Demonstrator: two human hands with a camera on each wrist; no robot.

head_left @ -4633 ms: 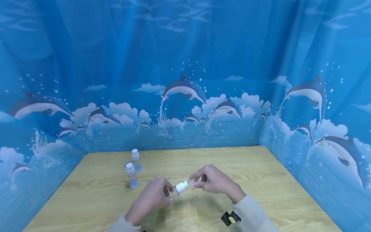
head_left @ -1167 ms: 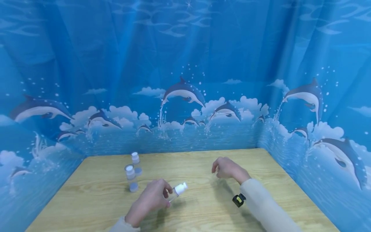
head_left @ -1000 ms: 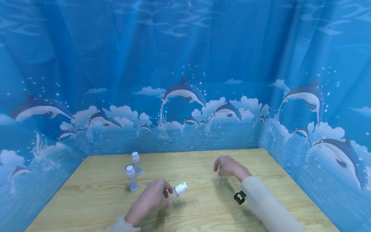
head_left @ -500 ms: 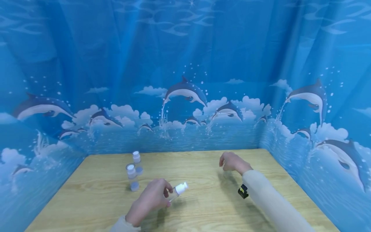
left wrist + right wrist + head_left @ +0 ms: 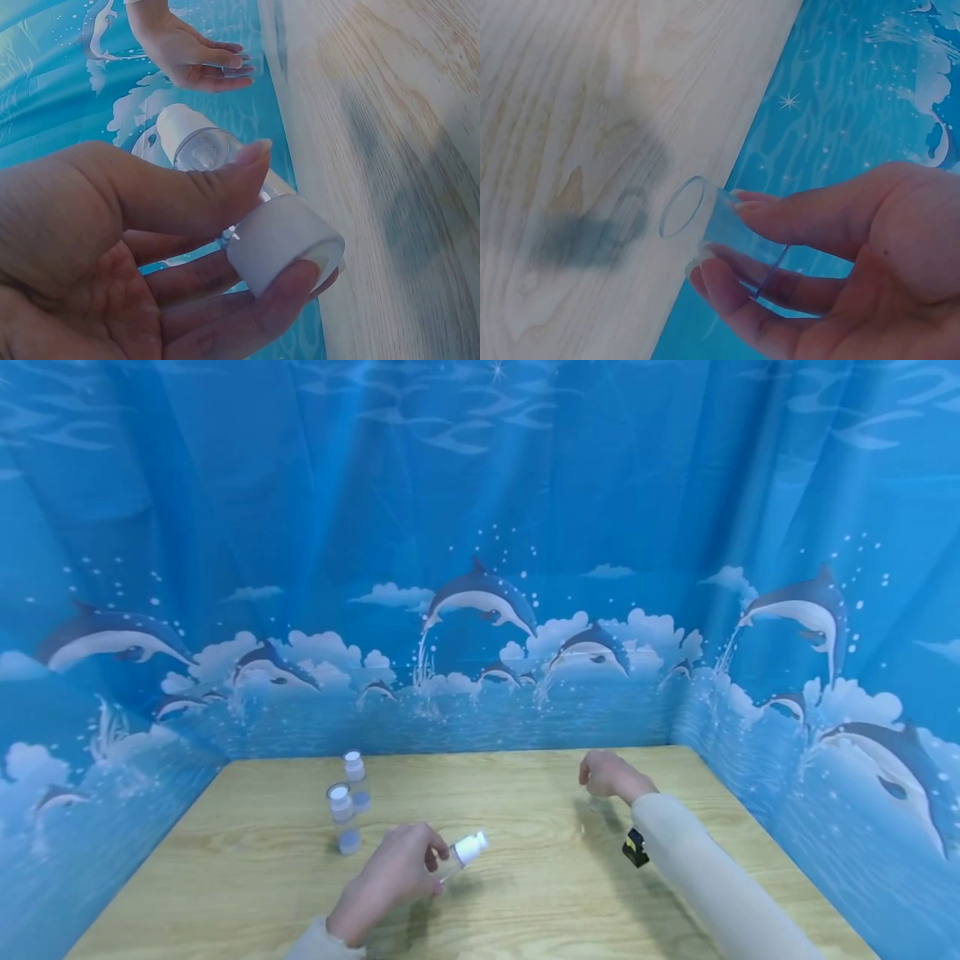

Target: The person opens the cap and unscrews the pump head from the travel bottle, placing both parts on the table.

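Note:
My left hand [image 5: 397,864] grips a small clear pump bottle with a white top [image 5: 468,848], held tilted over the table. In the left wrist view, thumb and fingers wrap its clear body and white base [image 5: 277,244]. Off to the right, my right hand [image 5: 609,775] pinches a clear cylindrical cap [image 5: 721,225] between thumb and fingers. One round open rim of that cap faces the table, which it appears to be just above. Bottle and cap are well apart.
Two similar bottles, a nearer bottle [image 5: 341,810] and a farther bottle [image 5: 354,768], stand upright at the left of the wooden table [image 5: 510,910]. A blue dolphin-print curtain [image 5: 480,710] encloses the back and sides.
Earlier both hands were together at the bottle's top; the clear cap has come off it in my right hand, which has moved right and away. My left hand has stayed nearly still.

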